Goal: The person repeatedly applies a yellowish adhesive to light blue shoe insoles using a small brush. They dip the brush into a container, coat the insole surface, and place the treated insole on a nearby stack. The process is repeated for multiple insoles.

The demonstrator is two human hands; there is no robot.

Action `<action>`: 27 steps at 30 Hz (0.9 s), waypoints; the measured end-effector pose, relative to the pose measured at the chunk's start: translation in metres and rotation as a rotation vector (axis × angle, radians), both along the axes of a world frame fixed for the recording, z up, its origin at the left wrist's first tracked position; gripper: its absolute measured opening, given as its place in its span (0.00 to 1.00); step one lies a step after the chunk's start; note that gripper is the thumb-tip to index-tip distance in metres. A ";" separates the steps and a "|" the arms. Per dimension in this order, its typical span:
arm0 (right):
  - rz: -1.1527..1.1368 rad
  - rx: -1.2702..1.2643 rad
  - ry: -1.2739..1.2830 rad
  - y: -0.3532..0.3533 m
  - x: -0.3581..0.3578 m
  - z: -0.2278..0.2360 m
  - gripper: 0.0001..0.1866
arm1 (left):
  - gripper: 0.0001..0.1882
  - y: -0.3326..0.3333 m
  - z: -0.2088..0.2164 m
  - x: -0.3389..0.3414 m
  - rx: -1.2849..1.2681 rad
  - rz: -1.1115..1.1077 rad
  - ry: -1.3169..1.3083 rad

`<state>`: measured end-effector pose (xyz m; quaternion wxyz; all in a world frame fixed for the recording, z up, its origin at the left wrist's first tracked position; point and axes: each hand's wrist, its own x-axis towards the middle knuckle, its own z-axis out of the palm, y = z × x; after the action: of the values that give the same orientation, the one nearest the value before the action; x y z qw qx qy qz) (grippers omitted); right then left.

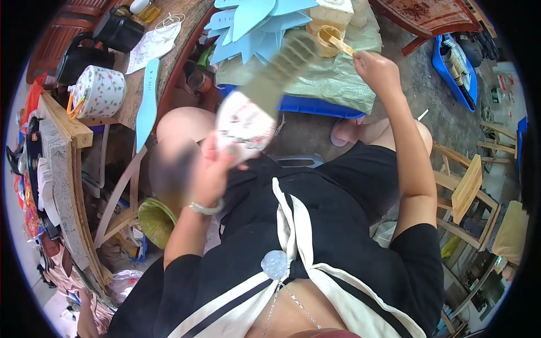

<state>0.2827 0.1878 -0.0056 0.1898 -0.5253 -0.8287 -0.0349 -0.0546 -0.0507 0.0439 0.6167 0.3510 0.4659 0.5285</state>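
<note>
My left hand (213, 168) is closed on the white heel end of a shoe insole (249, 121). Its grey-olive front, blurred by motion and marked with cross lines, points up and away to the right. Pinched in my right hand (376, 70) is a yellowish brush (340, 45), seen as a flat handle. The brush's lower end is hidden in a small yellow-stained pot (327, 37). Light-blue insoles (253, 25) lie fanned in a pile just left of the pot. Another light-blue insole (148, 101) rests at the table's edge on the left.
Pale plastic sheeting (344, 84) covers the work surface above a blue bin (315, 107). On the left table (191, 14) stand a floral pot (101, 90) and black kettles. A green bucket (156, 222) sits low left. Right are a blue crate (454, 73) and a wooden chair (466, 188).
</note>
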 end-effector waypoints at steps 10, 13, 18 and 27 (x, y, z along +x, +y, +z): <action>-0.073 -0.675 1.248 -0.159 0.018 0.011 0.09 | 0.15 0.037 -0.040 0.062 -0.317 0.016 -0.373; 0.166 -0.550 0.936 -0.176 -0.010 0.020 0.08 | 0.14 0.039 -0.045 0.064 -0.343 0.028 -0.366; -0.042 -0.655 0.945 -0.150 -0.013 -0.012 0.09 | 0.14 0.037 -0.055 0.060 -0.409 0.070 -0.430; -0.160 -0.537 0.797 -0.105 -0.007 -0.040 0.12 | 0.12 0.035 -0.070 0.053 -0.464 0.087 -0.410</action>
<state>0.2755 0.0832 -0.0455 0.3469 -0.5902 -0.6283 0.3695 -0.0016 -0.0156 -0.0258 0.7383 0.0669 0.4547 0.4937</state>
